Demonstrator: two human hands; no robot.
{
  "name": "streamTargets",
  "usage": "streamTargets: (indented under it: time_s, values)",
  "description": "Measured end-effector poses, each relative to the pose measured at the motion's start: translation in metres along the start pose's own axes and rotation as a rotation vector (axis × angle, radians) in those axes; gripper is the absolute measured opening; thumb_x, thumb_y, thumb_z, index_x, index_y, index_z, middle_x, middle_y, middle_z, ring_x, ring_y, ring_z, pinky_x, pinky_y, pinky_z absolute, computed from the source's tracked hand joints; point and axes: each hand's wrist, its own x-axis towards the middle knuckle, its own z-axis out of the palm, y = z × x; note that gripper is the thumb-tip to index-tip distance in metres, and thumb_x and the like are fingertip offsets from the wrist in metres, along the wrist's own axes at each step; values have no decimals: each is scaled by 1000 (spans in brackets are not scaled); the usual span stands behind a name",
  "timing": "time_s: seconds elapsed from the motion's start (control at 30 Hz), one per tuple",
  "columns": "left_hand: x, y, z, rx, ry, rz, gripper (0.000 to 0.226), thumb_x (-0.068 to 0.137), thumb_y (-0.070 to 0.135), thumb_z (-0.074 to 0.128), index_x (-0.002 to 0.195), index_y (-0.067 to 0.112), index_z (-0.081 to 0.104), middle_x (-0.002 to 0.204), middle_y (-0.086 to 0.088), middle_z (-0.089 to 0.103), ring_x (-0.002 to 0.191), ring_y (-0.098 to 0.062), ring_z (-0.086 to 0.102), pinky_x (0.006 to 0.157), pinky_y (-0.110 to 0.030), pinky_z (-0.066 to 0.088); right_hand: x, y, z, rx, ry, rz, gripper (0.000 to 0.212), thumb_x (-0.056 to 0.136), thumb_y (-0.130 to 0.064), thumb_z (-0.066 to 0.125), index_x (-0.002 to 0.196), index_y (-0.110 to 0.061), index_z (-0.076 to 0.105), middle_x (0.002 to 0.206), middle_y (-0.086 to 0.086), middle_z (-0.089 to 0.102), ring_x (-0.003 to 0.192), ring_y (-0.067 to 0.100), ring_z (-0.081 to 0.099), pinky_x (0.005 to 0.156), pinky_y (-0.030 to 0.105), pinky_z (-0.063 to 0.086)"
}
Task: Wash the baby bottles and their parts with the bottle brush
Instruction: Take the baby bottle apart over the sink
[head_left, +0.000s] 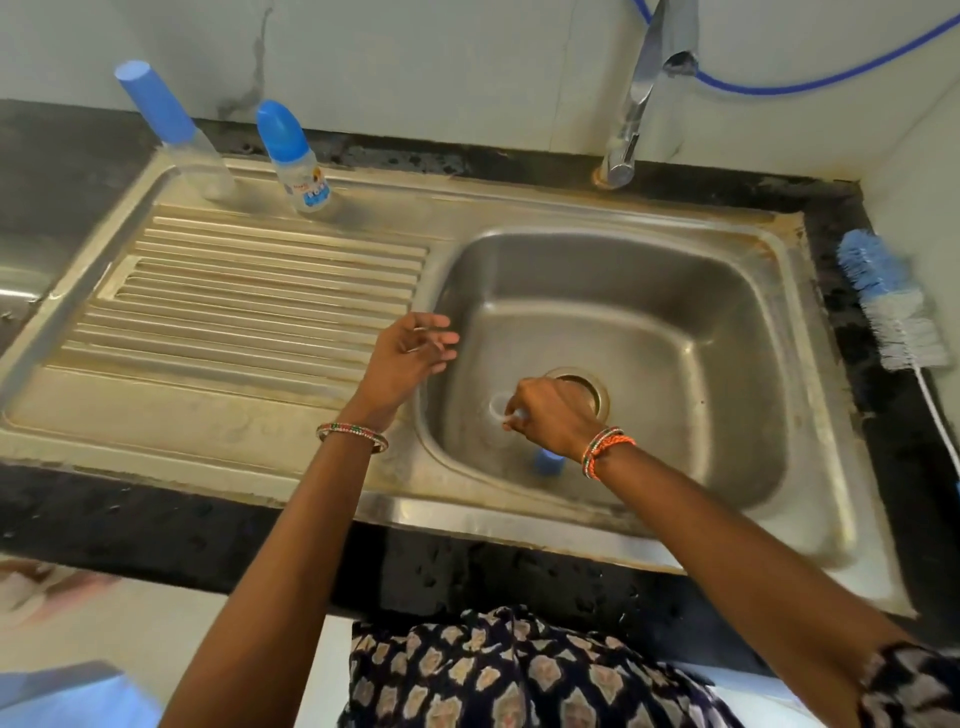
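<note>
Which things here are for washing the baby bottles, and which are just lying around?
For the job: tall bottle, small bottle, clear part pinched by right hand, blue part, bottle brush, sink, tap.
Just there: blue hose.

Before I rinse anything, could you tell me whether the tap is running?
Off, as far as visible: no stream falls from the tap into the sink basin.

A sink basin (597, 291) sits to the right of its ridged draining board (249, 301). Two capped baby bottles (298, 156) stand side by side at the back of the board. A bottle brush (893, 312) lies on the counter (852, 291) right of the basin, and a tap (636, 109) rises behind it.
</note>
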Motion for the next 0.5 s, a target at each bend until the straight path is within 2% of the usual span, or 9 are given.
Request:
streamTargets:
  time_s: [0.1, 0.23, 0.3, 0.37, 0.43, 0.5]
  values:
    - [0, 1, 0, -25, -33, 5, 19, 94, -2, 50, 100, 15, 58, 92, -3, 66, 73, -6, 66, 77, -24, 54, 1, 4, 4, -16, -21, -35, 27, 88, -41, 58, 102, -21, 72, 101, 2, 66, 91, 26, 63, 62, 31, 36]
    - [1, 4, 5, -26, -65, -4, 21, 94, -2, 50, 96, 17, 59, 91, -2, 66, 75, -9, 65, 77, -26, 54, -3, 11, 2, 61, -44, -60, 39, 88, -43, 60, 122, -24, 63, 111, 1, 61, 99, 23, 60, 76, 36, 47]
    - [2, 6, 10, -32, -78, -15, 21, 94, -3, 49, 95, 16, 59, 90, -4, 66, 75, -10, 65, 78, -27, 54, -8, 14, -3, 144, -9, -65, 41, 88, -40, 61, 124, -21, 61, 111, 1, 59, 99, 23, 59, 80, 37, 48]
    - [0, 8, 15, -61, -104, -17, 20, 94, -3, 48, 97, 13, 59, 89, -5, 65, 74, -9, 64, 79, -26, 53, -16, 14, -14, 270, 113, -75, 40, 86, -38, 65, 120, -17, 63, 110, 1, 61, 97, 20, 60, 83, 33, 48]
    - [-2, 14, 22, -124, -165, -34, 17, 96, 1, 46, 100, 11, 59, 91, -7, 65, 76, -10, 65, 82, -27, 53, -24, 7, -37, 457, 309, -18, 36, 83, -36, 70, 111, -15, 64, 107, 0, 65, 94, 12, 60, 85, 23, 46]
    - [-4, 26, 34, -149, -306, -100, 18, 99, 15, 45, 109, 13, 59, 100, -10, 68, 89, -17, 67, 86, -29, 53, -28, -3, -71, 679, 499, 72, 28, 82, -30, 72, 96, -11, 57, 93, 0, 68, 81, 4, 59, 75, 16, 44]
